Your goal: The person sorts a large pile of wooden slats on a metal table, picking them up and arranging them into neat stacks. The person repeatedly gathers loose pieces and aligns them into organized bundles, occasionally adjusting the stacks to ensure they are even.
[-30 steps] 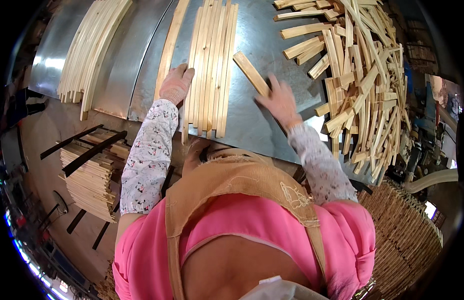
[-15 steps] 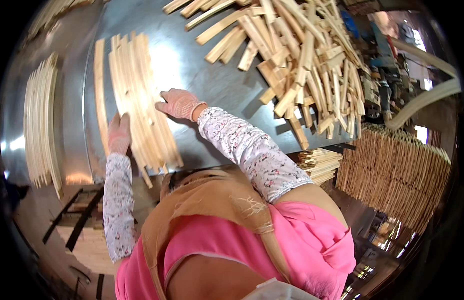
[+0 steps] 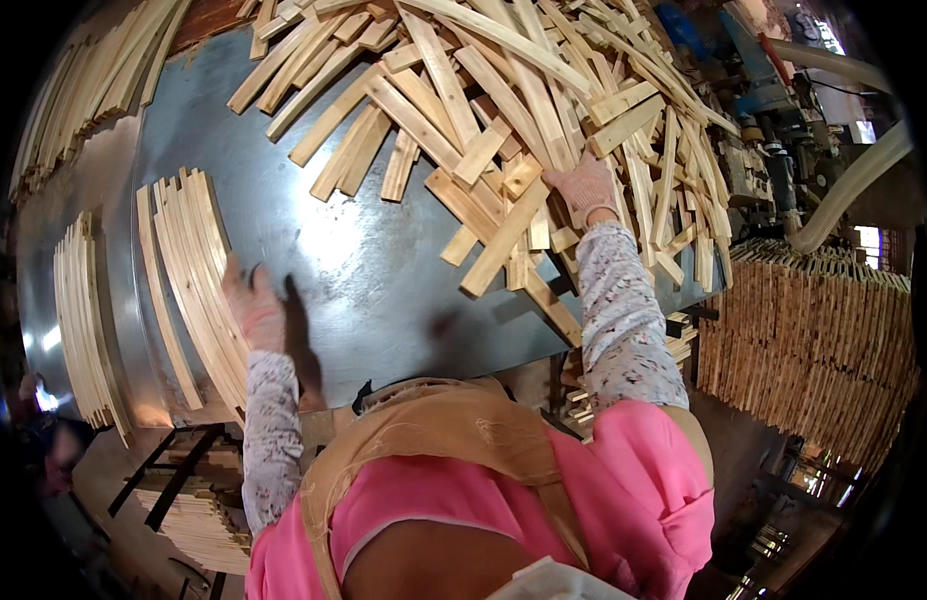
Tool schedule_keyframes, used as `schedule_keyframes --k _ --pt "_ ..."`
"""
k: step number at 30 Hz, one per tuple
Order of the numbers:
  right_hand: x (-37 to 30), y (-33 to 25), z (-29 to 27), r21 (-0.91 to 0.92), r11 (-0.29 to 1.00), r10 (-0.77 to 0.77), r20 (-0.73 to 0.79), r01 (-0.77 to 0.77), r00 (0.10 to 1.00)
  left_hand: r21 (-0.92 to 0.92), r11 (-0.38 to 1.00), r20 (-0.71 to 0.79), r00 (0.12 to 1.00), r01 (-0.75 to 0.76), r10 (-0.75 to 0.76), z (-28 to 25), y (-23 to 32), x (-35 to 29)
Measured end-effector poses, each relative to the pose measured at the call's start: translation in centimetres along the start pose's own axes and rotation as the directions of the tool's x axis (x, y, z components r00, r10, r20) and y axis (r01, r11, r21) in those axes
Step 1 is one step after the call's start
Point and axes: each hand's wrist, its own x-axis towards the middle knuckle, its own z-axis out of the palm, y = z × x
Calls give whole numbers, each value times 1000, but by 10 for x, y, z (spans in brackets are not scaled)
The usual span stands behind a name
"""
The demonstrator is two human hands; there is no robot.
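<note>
Narrow pale wooden strips [image 3: 506, 237] touch your half-curled, pink-gloved right hand [image 3: 583, 188], hold unclear; your pink-gloved left hand [image 3: 255, 308] spreads loosely, empty.

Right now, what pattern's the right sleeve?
Right sleeve: white with small dark and reddish specks, best in the head view.

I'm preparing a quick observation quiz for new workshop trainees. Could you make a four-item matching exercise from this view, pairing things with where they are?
Column one:
1. Left hand in a pale pink knit glove
2. Right hand in a pale pink knit glove
3. Tan cloth apron
4. Thick beige flexible hose

Column two:
A. Worn over a bright pink top
B. To the right of the shiny grey metal table
C. By the right edge of a neat row of pale wooden slats
D. At the jumbled heap of pale wooden slats

Right pairs: 1-C, 2-D, 3-A, 4-B.
</note>
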Motion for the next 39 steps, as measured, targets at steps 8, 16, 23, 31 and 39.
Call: schedule_keyframes --k 8,16,23,31,39 --pt "-30 33 -31 613 789 -363 408 43 838 -362 931 561 806 33 190 140 194 -65" --pt "-141 -12 71 768 473 -581 640 -432 502 -319 674 903 430 667 2 163 214 -73" --pt "-135 -61 95 405 501 -864 278 765 419 -298 936 743 661 188 104 87 182 -85" --pt "-221 -120 104 738 638 -658 671 -220 342 289 949 412 879 126 -242 9 37 -140" --pt "-268 -175 101 704 708 -675 697 -50 243 464 883 9 997 65 -78 -57 -45 -125"
